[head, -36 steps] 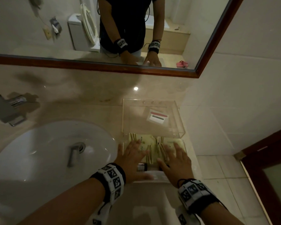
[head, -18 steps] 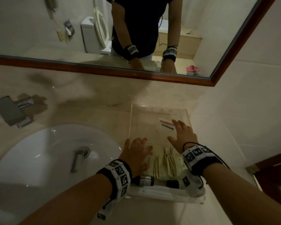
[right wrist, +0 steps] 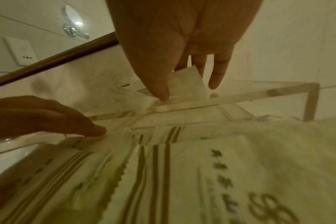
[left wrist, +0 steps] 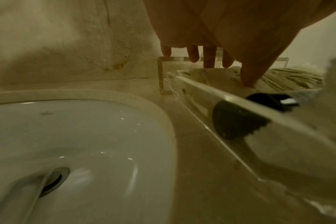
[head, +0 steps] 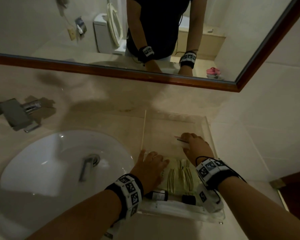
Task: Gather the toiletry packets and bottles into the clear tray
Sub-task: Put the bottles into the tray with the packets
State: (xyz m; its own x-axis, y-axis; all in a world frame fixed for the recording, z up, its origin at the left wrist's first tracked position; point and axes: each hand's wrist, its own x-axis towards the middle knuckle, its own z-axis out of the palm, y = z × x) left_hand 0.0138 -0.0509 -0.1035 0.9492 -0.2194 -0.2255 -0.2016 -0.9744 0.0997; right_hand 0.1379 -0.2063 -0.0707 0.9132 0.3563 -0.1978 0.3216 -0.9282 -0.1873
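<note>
A near clear tray [head: 184,216] holds cream packets with green stripes [head: 180,177], two dark bottles [head: 158,195] [head: 189,199] and white packets along its front. Behind it stands a second clear tray [head: 144,129]. My right hand [head: 194,144] reaches into that back tray and pinches a small white packet [head: 182,142] between thumb and fingers; the right wrist view shows the packet [right wrist: 184,84] lifted at one end. My left hand [head: 151,163] lies with straight fingers on the striped packets [left wrist: 290,78] at the near tray's back left corner.
A white sink [head: 59,161] with a metal spout [head: 87,165] lies just left of the trays. A faucet handle [head: 16,115] sits on the counter at far left. The tiled wall [head: 258,135] closes the right side; a wood-framed mirror [head: 145,77] hangs behind.
My right hand left the striped packets, moved forward into the back tray and took hold of the small white packet. The left hand stayed on the striped packets.
</note>
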